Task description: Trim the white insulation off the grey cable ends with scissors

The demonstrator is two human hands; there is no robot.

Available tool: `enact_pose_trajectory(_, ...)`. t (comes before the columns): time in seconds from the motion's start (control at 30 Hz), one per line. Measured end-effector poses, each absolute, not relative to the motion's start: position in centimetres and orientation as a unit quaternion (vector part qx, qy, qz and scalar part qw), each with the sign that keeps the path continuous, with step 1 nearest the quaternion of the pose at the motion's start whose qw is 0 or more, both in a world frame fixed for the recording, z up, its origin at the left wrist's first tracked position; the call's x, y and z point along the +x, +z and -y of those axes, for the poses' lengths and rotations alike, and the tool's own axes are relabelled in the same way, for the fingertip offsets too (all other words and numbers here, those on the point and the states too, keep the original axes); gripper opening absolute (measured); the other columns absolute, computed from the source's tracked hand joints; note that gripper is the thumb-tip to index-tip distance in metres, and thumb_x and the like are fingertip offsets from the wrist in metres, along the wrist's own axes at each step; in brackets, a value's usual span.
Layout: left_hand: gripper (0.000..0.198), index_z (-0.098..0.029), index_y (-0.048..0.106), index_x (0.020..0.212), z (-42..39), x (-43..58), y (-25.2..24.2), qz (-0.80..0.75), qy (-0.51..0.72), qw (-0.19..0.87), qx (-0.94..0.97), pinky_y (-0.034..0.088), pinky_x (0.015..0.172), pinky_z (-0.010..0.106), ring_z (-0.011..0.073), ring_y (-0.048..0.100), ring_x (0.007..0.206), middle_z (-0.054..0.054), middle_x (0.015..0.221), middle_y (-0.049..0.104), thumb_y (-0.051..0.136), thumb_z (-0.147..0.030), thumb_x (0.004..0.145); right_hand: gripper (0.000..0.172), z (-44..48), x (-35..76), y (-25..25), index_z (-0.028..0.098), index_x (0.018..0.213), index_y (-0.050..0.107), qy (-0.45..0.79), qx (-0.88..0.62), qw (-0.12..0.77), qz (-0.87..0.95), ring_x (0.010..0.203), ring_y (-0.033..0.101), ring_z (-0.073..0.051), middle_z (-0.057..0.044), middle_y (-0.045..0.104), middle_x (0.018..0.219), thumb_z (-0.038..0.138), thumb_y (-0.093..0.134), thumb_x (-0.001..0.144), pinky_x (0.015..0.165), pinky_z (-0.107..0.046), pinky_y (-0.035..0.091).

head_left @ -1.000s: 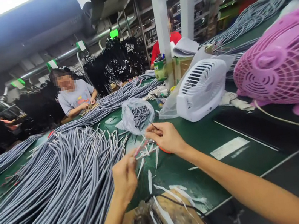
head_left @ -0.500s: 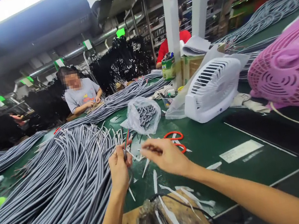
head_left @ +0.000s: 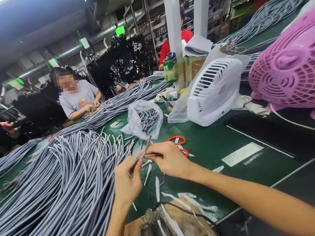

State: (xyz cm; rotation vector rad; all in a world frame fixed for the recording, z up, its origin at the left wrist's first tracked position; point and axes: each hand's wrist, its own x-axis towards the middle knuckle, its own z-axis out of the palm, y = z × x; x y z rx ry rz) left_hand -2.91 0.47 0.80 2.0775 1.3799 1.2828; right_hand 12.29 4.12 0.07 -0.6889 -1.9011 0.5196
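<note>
My left hand (head_left: 128, 181) pinches the stripped end of a grey cable (head_left: 136, 161), whose thin coloured wires (head_left: 147, 145) stick up from my fingertips. My right hand (head_left: 169, 160) is closed in a pinch right against it, holding a small dark sleeve (head_left: 151, 155) at the wire ends. Both hands hover over the green table (head_left: 222, 143), at the edge of a big heap of grey cables (head_left: 52, 192). White strips of cut sheath (head_left: 156, 184) lie under my hands.
Orange-handled scissors (head_left: 180, 143) lie just beyond my right hand. A plastic bag of small dark sleeves (head_left: 145, 121), a white fan (head_left: 215, 90) and a pink fan (head_left: 302, 65) stand behind. A wooden block with a tool (head_left: 165, 235) sits near me. A person in grey (head_left: 77, 99) works opposite.
My hands have come together: the right hand brought the small dark sleeve from beside the bag to the wire ends, which the left hand lifted up from the heap.
</note>
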Motion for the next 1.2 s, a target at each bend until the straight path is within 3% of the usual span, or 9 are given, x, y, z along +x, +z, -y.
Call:
enact_pose_trajectory(0.13,0.024,-0.017,0.070,0.085,-0.3,-2.2,0.2,-0.504,0.469,0.047,0.724,0.048,0.066,0.025,0.0159,0.064,0.070,0.006,0.076,0.069,0.047,-0.019,0.081,0.022,-3.5,11.6,-0.7,0.014,0.056,0.059,0.211,-0.288,0.505,0.786,0.049,0.049,-0.009,0.000,0.059,0.053,0.000,0.049,0.070,0.050,-0.018,0.034)
enact_pose_trajectory(0.33,0.021,-0.015,0.070,0.083,-0.5,-2.0,-0.2,-0.549,0.515,0.124,0.646,0.049,0.069,0.026,0.0179,0.064,0.073,0.006,0.080,0.071,0.053,-0.026,0.077,0.022,-3.0,11.3,-0.7,0.015,0.059,0.060,0.207,-0.297,0.497,0.789,0.051,0.047,-0.009,0.000,0.057,0.055,0.003,0.048,0.075,0.051,-0.019,0.033)
enact_pose_trajectory(0.4,0.021,-0.015,0.069,0.082,-1.1,-2.7,0.2,-0.573,0.529,0.141,0.609,0.048,0.066,0.025,0.0173,0.063,0.069,0.005,0.076,0.070,0.056,-0.030,0.075,0.019,-3.3,11.7,-0.2,0.016,0.064,0.063,0.217,-0.318,0.421,0.821,0.050,0.048,-0.009,0.001,0.058,0.055,0.008,0.052,0.077,0.050,-0.019,0.031)
enact_pose_trajectory(0.57,0.026,-0.015,0.063,0.076,-2.2,-4.4,1.2,-0.580,0.593,0.172,0.531,0.041,0.051,0.022,0.0116,0.051,0.050,0.000,0.057,0.059,0.056,-0.039,0.072,0.012,-4.3,13.2,0.7,0.018,0.070,0.070,0.169,-0.386,0.125,0.898,0.059,0.059,-0.015,-0.004,0.065,0.062,0.030,0.070,0.071,0.049,-0.021,0.033)
enact_pose_trajectory(0.7,0.029,-0.014,0.063,0.077,-2.2,-4.2,1.2,-0.573,0.596,0.210,0.522,0.041,0.052,0.022,0.0111,0.050,0.051,0.000,0.060,0.059,0.060,-0.041,0.068,0.016,-5.9,14.4,1.3,0.015,0.084,0.071,0.107,-0.502,0.059,0.856,0.081,0.064,-0.023,-0.014,0.069,0.085,0.012,0.056,0.078,0.060,-0.025,0.041)
enact_pose_trajectory(0.8,0.027,-0.014,0.065,0.080,-2.1,-3.8,1.0,-0.575,0.586,0.215,0.529,0.042,0.056,0.022,0.0119,0.052,0.055,0.000,0.060,0.058,0.061,-0.037,0.066,0.023,-7.1,15.0,1.1,0.008,0.085,0.069,0.079,-0.572,0.039,0.816,0.087,0.063,-0.031,-0.023,0.066,0.089,-0.001,0.053,0.071,0.063,-0.031,0.042)
enact_pose_trajectory(0.97,0.027,-0.013,0.066,0.076,-1.7,-3.7,1.1,-0.566,0.595,0.236,0.520,0.038,0.051,0.021,0.0099,0.048,0.051,-0.002,0.055,0.054,0.061,-0.037,0.067,0.020,-7.8,15.3,0.8,0.011,0.079,0.068,0.062,-0.603,0.050,0.794,0.084,0.063,-0.027,-0.017,0.067,0.083,0.001,0.058,0.065,0.065,-0.028,0.042)
enact_pose_trajectory(1.07,0.030,-0.012,0.064,0.070,-1.4,-3.7,1.5,-0.532,0.628,0.289,0.489,0.031,0.046,0.019,0.0071,0.041,0.047,-0.003,0.053,0.050,0.064,-0.041,0.066,0.015,-7.8,15.6,1.3,0.011,0.079,0.066,0.039,-0.604,0.083,0.792,0.080,0.063,-0.025,-0.016,0.065,0.083,0.007,0.053,0.071,0.063,-0.028,0.041)
enact_pose_trajectory(1.2,0.039,-0.012,0.057,0.062,-1.1,-3.6,2.4,-0.460,0.659,0.416,0.425,0.021,0.040,0.016,0.0020,0.028,0.040,-0.006,0.048,0.041,0.072,-0.047,0.056,0.008,-7.4,15.1,1.5,0.014,0.079,0.058,0.056,-0.493,0.285,0.820,0.071,0.059,-0.018,-0.008,0.062,0.079,0.018,0.052,0.077,0.061,-0.025,0.042)
